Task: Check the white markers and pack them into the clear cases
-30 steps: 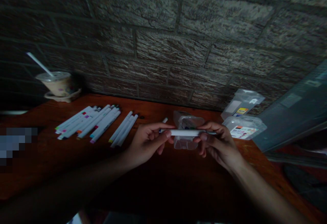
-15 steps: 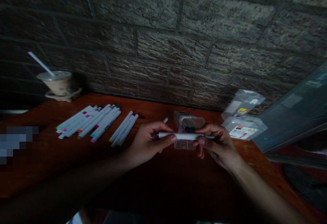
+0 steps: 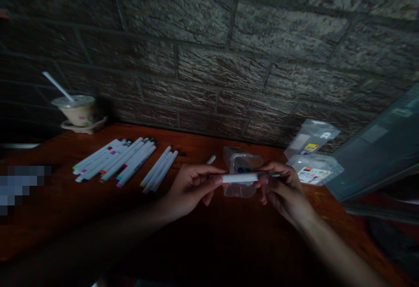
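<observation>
A white marker [image 3: 240, 177] is held level between both hands above the wooden table [image 3: 98, 199]. My left hand [image 3: 193, 185] pinches its left end with thumb and fingers. My right hand [image 3: 281, 186] grips its right end, fingers curled round it. Just behind the marker stands a clear plastic marker case [image 3: 241, 165] with a few markers inside. A row of several white markers [image 3: 114, 162] with coloured caps lies on the table to the left, and a short white cap or marker [image 3: 211, 159] lies near the case.
A brick wall [image 3: 209, 51] runs along the back of the table. A cup with a straw [image 3: 77, 109] sits on a saucer at the far left. Two clear plastic packs [image 3: 312, 152] lie at the right, beside a grey slanted panel [image 3: 376, 147].
The marker's blue left end, visible half a second ago, is now covered by my left fingers. The view has shifted slightly; both hands stay on the marker.
</observation>
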`<state>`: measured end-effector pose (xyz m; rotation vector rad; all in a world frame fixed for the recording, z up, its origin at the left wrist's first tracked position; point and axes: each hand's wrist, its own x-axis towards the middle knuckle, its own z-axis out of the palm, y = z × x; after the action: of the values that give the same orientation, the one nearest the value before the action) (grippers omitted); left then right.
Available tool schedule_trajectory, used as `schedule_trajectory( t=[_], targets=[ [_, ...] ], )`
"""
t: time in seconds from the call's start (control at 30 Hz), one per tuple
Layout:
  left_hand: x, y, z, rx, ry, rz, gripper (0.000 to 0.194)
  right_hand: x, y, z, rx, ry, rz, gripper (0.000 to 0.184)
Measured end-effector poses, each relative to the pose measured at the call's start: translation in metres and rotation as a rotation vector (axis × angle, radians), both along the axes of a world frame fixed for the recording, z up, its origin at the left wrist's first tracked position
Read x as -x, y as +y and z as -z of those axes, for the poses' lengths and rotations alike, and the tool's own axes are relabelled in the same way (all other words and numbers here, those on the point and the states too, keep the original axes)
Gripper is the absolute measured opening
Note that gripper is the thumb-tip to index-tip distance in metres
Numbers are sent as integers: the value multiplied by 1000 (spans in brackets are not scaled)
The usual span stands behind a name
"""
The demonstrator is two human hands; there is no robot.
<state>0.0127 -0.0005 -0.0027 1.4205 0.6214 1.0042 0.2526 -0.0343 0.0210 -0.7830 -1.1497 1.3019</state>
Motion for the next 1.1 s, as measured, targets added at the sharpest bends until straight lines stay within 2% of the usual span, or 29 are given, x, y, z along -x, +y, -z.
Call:
schedule_trajectory(
  t=[0.33,0.63,0.9,1.1],
  targets=[
    [4,-1,1,87,-141,69,40,-3,3,0,66,74,9,17],
    [3,0,1,117,-329,173,32,-2,3,-3,75,73,5,19],
    [3,-2,-1,51,-231,108,40,0,3,-4,32,8,53,29],
    [0,-2,0,7,-109,49,37,0,3,-2,4,-30,81,29]
  ],
)
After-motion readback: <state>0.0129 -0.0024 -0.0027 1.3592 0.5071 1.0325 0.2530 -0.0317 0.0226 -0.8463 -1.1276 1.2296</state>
